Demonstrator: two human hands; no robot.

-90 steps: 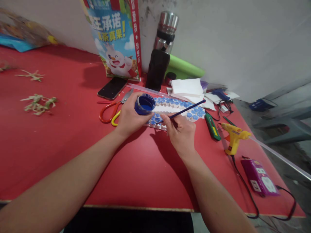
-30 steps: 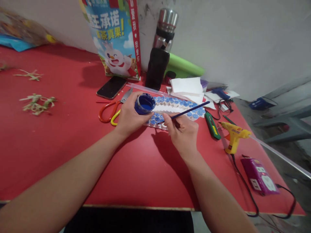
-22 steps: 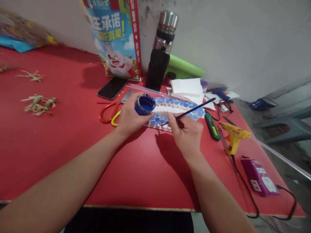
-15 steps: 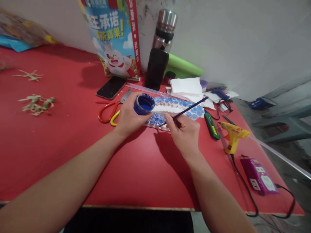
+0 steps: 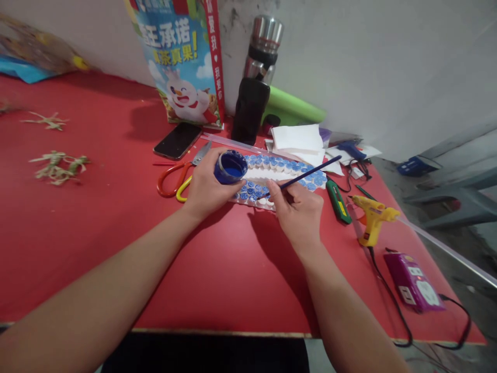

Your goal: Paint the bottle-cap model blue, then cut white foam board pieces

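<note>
My left hand [image 5: 205,184] is wrapped round a small jar of blue paint [image 5: 232,168], tilted so that its open mouth faces me. Between the fingers of my right hand [image 5: 297,210] is a thin dark-blue paintbrush [image 5: 310,171], its tip down at the front row of a white piece with rolled rosettes [image 5: 267,175]. Most of the rosettes that show are painted blue; a few at the front edge by the brush tip are white. Part of this piece is hidden behind both hands and the jar.
Scissors [image 5: 171,178] and a phone [image 5: 177,140] lie left of the jar. A printed bag [image 5: 186,67], a steel flask [image 5: 266,41] and white paper [image 5: 297,139] stand or lie behind. At right are a green cutter [image 5: 338,201], a yellow glue gun [image 5: 373,215] and a purple power box [image 5: 413,282].
My right hand and the paintbrush have shifted slightly to the right, and the brush tip has moved a little up. The left hand and the jar have stayed in place.
</note>
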